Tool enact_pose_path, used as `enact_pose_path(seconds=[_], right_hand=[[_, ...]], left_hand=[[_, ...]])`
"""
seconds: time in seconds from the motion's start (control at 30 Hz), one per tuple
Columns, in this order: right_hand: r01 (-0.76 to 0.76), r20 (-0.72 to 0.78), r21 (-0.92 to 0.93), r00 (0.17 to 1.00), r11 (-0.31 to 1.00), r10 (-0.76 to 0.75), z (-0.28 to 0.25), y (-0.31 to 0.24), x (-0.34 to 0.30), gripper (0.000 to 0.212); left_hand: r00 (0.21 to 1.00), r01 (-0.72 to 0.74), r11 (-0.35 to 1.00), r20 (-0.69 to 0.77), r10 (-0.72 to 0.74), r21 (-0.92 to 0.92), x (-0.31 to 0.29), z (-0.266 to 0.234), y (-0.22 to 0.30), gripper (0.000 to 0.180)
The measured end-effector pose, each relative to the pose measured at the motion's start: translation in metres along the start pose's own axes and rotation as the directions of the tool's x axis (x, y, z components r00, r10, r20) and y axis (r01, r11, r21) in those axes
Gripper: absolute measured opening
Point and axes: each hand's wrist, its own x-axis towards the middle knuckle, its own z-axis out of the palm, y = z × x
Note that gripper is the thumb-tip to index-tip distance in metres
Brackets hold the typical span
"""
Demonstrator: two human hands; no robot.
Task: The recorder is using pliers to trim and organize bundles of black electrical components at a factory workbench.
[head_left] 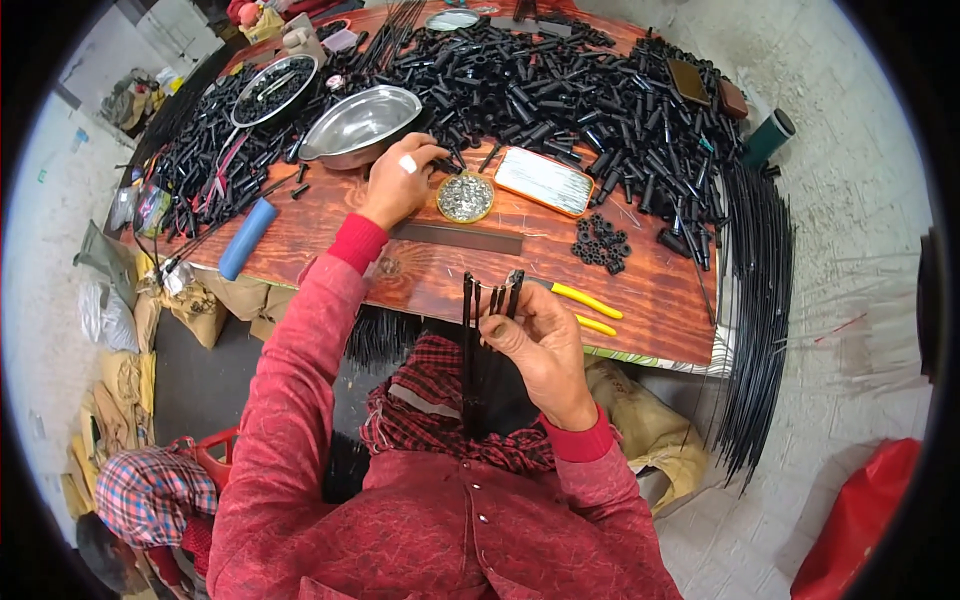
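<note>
My left hand [398, 182] reaches out over the table between the steel bowl [365, 118] and the yellow-rimmed dish of small metal pieces [466, 197]. Its fingers are bent and closed at the edge of the heap of black tubes [510, 95]; what they pinch, if anything, is hidden. A white patch sits on the back of this hand. In front of my body, my right hand [545, 350] grips several thin black rods [468, 345], thumb across them. The rods stand upright, joined near their tops by what looks like thin wire, their lower ends over my lap.
Yellow-handled pliers [590, 300] lie behind my right hand. Nearby are a white tray of thin pins [543, 181], small black rings [600, 244], a flat metal bar [457, 237] and a blue cylinder [248, 238]. Long black rods [755, 320] hang at the right edge. Another person [155, 495] sits lower left.
</note>
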Motion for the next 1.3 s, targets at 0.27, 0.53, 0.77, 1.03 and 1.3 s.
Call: enact_pose_path(seconds=[0.27, 0.53, 0.77, 1.03, 1.3], right_hand=[[0.013, -0.078, -0.038, 0.997, 0.999, -0.016, -0.010, -0.005, 0.000, 0.023], [-0.058, -0.075, -0.028, 0.996, 0.998, 0.056, -0.019, -0.007, 0.001, 0.018], [0.019, -0.051, 0.022, 0.999, 1.000, -0.018, -0.022, -0.008, -0.002, 0.015], [0.033, -0.045, -0.024, 0.998, 0.999, -0.034, -0.030, -0.007, -0.010, 0.016], [0.087, -0.073, 0.021, 0.994, 0.996, -0.085, -0.034, -0.018, -0.022, 0.017]], left_hand=[[0.987, -0.031, 0.993, 0.163, 0.012, 0.112, 0.005, 0.010, -0.005, 0.022], [0.985, -0.038, 0.967, 0.173, -0.006, 0.251, 0.003, 0.007, 0.002, 0.019], [0.991, 0.031, 0.951, 0.118, -0.070, 0.307, 0.013, 0.014, 0.005, 0.029], [0.901, 0.039, 0.929, 0.414, 0.127, -0.369, 0.022, 0.053, 0.137, 0.018], [0.942, -0.080, 0.970, 0.302, 0.149, -0.230, -0.016, 0.095, 0.164, 0.019]])
